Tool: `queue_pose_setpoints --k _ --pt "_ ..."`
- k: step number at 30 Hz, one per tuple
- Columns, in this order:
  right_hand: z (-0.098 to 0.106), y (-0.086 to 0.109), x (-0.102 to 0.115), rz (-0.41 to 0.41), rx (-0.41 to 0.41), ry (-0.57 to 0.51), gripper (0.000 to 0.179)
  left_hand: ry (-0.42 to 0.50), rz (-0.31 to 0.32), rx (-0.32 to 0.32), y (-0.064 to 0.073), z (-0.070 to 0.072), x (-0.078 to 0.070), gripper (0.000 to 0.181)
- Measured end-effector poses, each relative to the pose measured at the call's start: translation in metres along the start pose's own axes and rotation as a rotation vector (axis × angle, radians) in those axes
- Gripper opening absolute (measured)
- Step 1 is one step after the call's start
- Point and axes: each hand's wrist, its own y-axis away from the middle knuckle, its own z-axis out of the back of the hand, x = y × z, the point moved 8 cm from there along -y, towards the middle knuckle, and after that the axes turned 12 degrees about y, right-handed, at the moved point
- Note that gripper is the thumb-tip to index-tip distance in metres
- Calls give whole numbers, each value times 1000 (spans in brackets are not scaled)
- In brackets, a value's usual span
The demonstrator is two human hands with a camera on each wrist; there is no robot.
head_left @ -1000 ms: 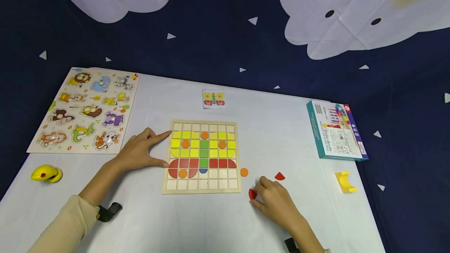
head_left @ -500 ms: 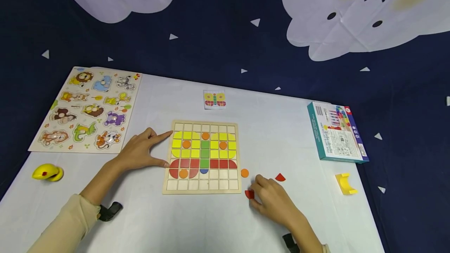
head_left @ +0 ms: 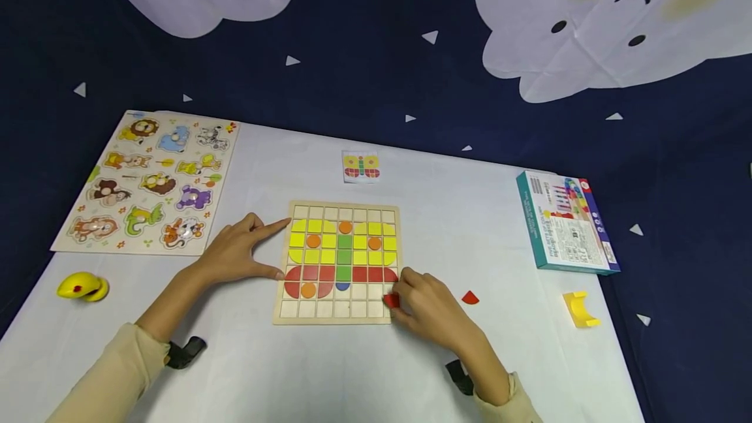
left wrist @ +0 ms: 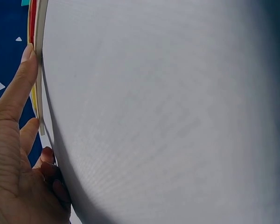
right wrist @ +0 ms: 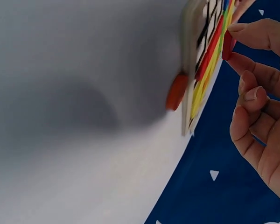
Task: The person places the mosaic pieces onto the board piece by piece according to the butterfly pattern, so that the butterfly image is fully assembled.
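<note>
The wooden grid board (head_left: 329,321) bears a butterfly pattern of yellow, red, green, blue and orange tiles. My left hand (head_left: 230,254) lies at its left side, with thumb and index finger spread straight and touching the edge. Over the board's lower right corner, my right hand (head_left: 431,311) pinches a red quarter-circle tile (right wrist: 228,45) between thumb and index finger. An orange round tile (right wrist: 176,92) lies by the board's edge in the right wrist view; the right hand hides it in the head view. Another red quarter-circle tile (head_left: 470,297) rests on the table to the right.
A small butterfly picture card (head_left: 361,167) lies behind the board. To the left are an animal puzzle board (head_left: 132,204) and a yellow rounded toy (head_left: 82,286). A teal-edged box (head_left: 566,224) and a yellow curved block (head_left: 580,309) stand at the right.
My right hand has carried the red quarter-circle tile leftward from the table to over the board's lower right corner. The left hand has stayed at the board's left edge.
</note>
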Motion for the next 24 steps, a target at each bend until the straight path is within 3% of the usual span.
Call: queue_pose_setpoints --k 13,24 --pt "-10 -39 17 36 66 -57 14 -10 -4 1 -1 -1 1 109" --pt "-20 -46 27 46 50 -51 13 -8 -4 6 0 -1 0 109"
